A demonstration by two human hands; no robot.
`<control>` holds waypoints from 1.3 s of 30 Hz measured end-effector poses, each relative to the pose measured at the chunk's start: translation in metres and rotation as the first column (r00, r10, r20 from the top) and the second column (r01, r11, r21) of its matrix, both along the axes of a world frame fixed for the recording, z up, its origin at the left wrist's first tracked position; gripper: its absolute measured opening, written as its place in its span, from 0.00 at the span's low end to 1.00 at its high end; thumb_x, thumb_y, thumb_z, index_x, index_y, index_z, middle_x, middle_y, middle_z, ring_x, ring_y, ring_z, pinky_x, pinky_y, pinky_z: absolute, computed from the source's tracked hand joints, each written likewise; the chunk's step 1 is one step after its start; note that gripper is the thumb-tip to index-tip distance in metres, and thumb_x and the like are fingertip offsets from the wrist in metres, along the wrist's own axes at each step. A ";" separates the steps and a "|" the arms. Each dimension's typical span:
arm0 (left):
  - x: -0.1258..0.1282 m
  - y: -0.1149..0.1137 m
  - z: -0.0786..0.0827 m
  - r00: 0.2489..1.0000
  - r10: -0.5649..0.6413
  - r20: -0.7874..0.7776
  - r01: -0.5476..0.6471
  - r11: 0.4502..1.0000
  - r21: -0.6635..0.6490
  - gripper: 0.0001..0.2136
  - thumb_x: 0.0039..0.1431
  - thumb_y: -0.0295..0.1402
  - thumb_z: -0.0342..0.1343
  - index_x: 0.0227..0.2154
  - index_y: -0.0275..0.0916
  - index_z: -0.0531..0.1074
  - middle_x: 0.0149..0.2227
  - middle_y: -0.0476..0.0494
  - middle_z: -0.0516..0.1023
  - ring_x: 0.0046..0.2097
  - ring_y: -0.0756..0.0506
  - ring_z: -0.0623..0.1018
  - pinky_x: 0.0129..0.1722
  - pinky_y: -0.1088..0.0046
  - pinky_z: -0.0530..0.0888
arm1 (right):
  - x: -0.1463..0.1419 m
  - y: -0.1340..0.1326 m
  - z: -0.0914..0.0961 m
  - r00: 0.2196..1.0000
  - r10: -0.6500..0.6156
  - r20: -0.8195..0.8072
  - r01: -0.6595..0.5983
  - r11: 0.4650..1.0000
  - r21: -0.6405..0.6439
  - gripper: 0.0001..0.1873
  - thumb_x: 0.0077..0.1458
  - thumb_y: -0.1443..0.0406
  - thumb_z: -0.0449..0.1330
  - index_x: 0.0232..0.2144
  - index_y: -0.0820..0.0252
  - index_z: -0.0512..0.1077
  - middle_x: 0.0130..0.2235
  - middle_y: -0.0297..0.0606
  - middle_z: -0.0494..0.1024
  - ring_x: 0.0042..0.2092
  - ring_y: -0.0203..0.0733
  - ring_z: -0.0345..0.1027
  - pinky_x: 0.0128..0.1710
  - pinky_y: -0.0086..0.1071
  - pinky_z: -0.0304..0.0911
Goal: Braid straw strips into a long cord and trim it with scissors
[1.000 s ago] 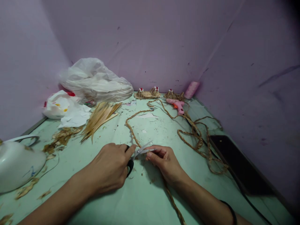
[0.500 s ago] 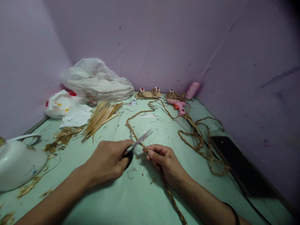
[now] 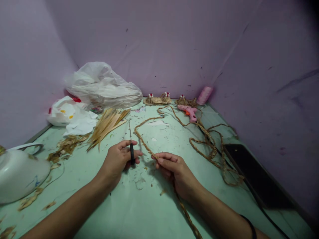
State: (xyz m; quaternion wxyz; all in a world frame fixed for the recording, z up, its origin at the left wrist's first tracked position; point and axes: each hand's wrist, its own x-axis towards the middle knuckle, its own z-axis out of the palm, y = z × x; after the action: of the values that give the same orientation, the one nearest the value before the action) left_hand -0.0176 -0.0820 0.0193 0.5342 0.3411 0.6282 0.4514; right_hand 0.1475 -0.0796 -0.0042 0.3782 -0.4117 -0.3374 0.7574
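Observation:
My left hand (image 3: 119, 159) grips black-handled scissors (image 3: 131, 150), blades closed and pointing away from me, over the green table (image 3: 139, 205). My right hand (image 3: 174, 169) pinches a braided straw rope (image 3: 147, 147) just right of the scissors. The rope runs back under my right wrist toward me and loops away across the table to a tangle (image 3: 211, 146) on the right.
A pink glue gun (image 3: 188, 112) and small woven straw pieces (image 3: 157, 99) lie at the back. A bundle of straw strips (image 3: 106, 125), plastic bags (image 3: 102, 84), a white bowl (image 3: 20, 172) and a dark phone-like slab (image 3: 251, 172) surround the work area. Purple walls enclose three sides.
My left hand has drawn the scissors off the rope and turned them, so the blades now point away. My right hand still holds the rope in nearly the same place.

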 end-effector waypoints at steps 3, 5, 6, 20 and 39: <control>0.008 0.014 -0.004 0.987 0.036 0.157 -0.036 0.999 -0.001 0.19 0.36 0.30 0.60 0.35 0.35 0.63 0.21 0.50 0.71 0.19 0.54 0.68 0.15 0.82 0.54 | 0.000 0.000 0.000 1.000 0.004 0.025 -0.005 0.999 0.045 0.13 0.43 0.59 0.62 0.26 0.65 0.72 0.20 0.29 0.66 0.16 0.22 0.42 0.15 0.24 0.33; 0.014 0.025 -0.004 0.973 0.056 0.225 -0.058 0.998 0.005 0.18 0.34 0.28 0.59 0.33 0.35 0.63 0.20 0.51 0.70 0.20 0.54 0.68 0.15 0.82 0.54 | 0.001 0.000 0.000 0.999 0.023 0.025 -0.024 0.998 0.053 0.13 0.42 0.59 0.62 0.24 0.66 0.72 0.19 0.29 0.66 0.16 0.22 0.44 0.15 0.23 0.37; 0.018 0.030 -0.003 0.969 0.063 0.238 -0.067 0.998 0.012 0.18 0.34 0.28 0.59 0.32 0.36 0.63 0.19 0.53 0.69 0.19 0.54 0.68 0.15 0.82 0.54 | 0.001 0.000 0.000 0.999 0.034 0.012 -0.034 0.998 0.048 0.13 0.42 0.59 0.63 0.23 0.66 0.71 0.19 0.30 0.67 0.16 0.22 0.47 0.15 0.22 0.41; 0.041 0.046 -0.008 0.957 -0.061 -0.283 0.156 0.931 0.329 0.15 0.37 0.27 0.56 0.33 0.36 0.68 0.18 0.54 0.68 0.20 0.54 0.65 0.19 0.81 0.60 | 0.001 0.003 -0.007 0.999 0.025 -0.022 -0.023 0.998 0.051 0.14 0.35 0.61 0.68 0.22 0.67 0.73 0.19 0.35 0.72 0.19 0.31 0.64 0.24 0.29 0.61; -0.006 -0.001 0.009 0.044 -0.188 -0.981 0.758 0.646 -0.090 0.22 0.46 0.32 0.47 0.48 0.42 0.63 0.35 0.43 0.73 0.36 0.43 0.72 0.35 0.68 0.66 | 0.005 0.013 -0.011 0.970 -0.168 -0.177 0.173 0.985 0.012 0.12 0.37 0.66 0.67 0.28 0.64 0.75 0.21 0.32 0.72 0.22 0.29 0.63 0.25 0.27 0.65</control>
State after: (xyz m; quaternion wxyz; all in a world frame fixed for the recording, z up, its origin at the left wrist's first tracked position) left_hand -0.0239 -0.0833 0.0280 0.0638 0.8477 0.5221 0.0683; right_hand 0.1523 -0.0665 -0.0156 0.4757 -0.3655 -0.2765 0.7508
